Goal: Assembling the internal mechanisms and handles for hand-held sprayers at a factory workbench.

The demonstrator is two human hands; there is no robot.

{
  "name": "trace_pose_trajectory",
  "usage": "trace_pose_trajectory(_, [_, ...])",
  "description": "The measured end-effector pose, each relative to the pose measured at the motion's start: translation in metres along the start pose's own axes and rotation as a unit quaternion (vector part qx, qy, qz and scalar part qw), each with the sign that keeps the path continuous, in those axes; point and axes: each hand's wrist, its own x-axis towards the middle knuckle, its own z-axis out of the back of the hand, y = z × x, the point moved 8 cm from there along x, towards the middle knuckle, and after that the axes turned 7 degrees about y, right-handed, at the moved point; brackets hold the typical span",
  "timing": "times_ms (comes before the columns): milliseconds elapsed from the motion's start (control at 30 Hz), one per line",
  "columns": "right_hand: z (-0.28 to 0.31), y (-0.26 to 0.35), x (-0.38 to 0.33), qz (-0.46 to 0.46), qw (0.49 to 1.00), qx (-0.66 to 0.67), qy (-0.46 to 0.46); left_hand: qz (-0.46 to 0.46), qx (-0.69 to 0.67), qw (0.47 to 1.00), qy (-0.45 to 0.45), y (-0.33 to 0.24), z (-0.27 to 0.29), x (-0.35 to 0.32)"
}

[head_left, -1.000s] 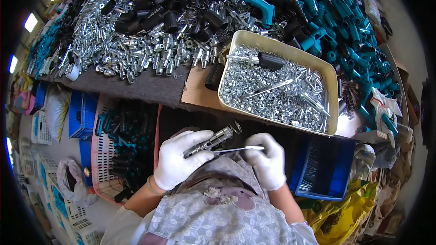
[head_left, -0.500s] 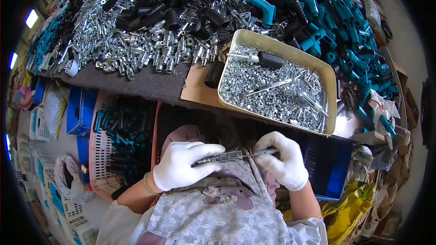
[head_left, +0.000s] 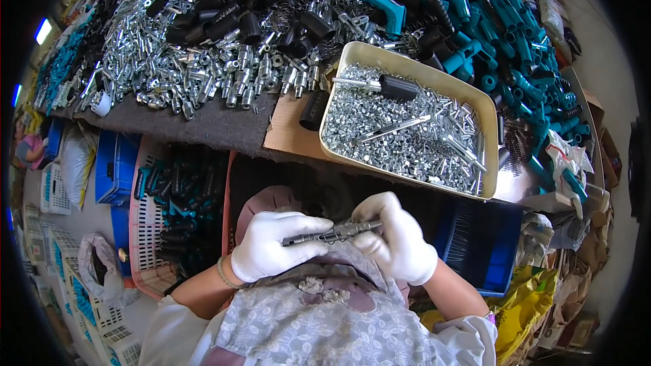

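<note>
Above my lap I hold a slim metal shaft with a coil spring round it [head_left: 339, 232], roughly level. My left hand [head_left: 274, 244], in a white glove, grips its left end between thumb and fingers. The gloved right hand [head_left: 397, 238] is closed round the right end, and its fingers hide that end. Just beyond my hands stands a cream tray [head_left: 407, 181] heaped with small silvery metal bits. On the heap lie a metal rod with a black sleeve [head_left: 399, 87] and a few thin metal rods [head_left: 393, 129].
Silvery metal fittings [head_left: 196, 71] lie piled on the bench, with black sleeves [head_left: 251, 27] behind and teal handles [head_left: 515, 34] at the right. Below the bench, a pink basket [head_left: 144, 230] holds teal and black pieces; a blue bin [head_left: 481, 251] stands to the right.
My right hand has moved left along the shaft and closed round its end. The thin rod end that showed between its fingers is now hidden. The whole view has shifted slightly.
</note>
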Motion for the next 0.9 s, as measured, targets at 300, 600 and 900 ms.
trace_pose_trajectory(300, [0.002,0.000,-0.011,0.012,0.995,0.062,-0.078,0.009,0.043,0.997,-0.069,-0.001,0.018,0.003])
trace_pose_trajectory(600, [-0.010,-0.020,-0.023,-0.125,0.964,0.231,-0.048,-0.016,0.106,0.993,-0.058,-0.004,0.011,0.008])
trace_pose_trajectory(900, [0.047,0.002,-0.017,-0.047,0.998,0.006,0.033,0.040,0.066,0.996,-0.042,-0.003,0.004,0.019])
